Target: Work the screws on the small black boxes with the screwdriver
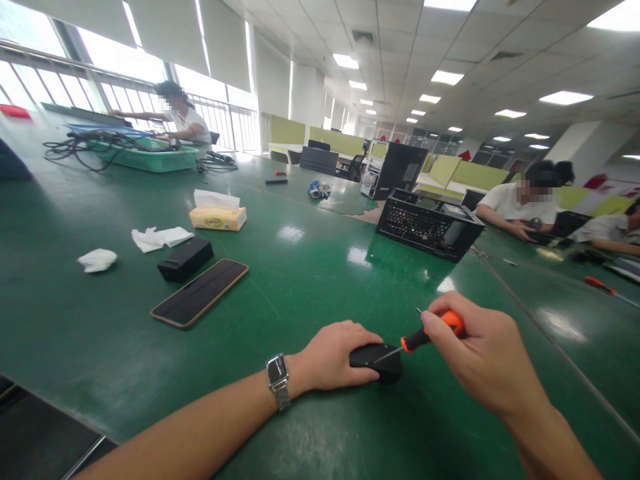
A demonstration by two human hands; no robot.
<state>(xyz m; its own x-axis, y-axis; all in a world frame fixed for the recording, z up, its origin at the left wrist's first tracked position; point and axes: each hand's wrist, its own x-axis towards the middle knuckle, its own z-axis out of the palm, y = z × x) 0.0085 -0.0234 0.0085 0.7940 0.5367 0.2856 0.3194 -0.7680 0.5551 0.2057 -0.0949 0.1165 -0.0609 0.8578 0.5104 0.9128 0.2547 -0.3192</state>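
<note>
My left hand (335, 357), with a watch (277, 373) on its wrist, grips a small black box (385, 362) on the green table (280, 307). An orange and black screwdriver (417, 339) is in my right hand (475, 347). Its shaft slants down to the left, and the tip lies at the top face of the box, near a small screw or hole. A thin, short metal piece (421, 311) sticks out by my right thumb and forefinger; the rest of it is hidden.
Left lie a phone (201, 293), another black box (186, 260), tissues (161, 238) and a tissue pack (218, 217). Beyond are a black computer case (427, 227), a green basket (170, 159) with cables, and seated people. Another screwdriver (600, 286) lies far right.
</note>
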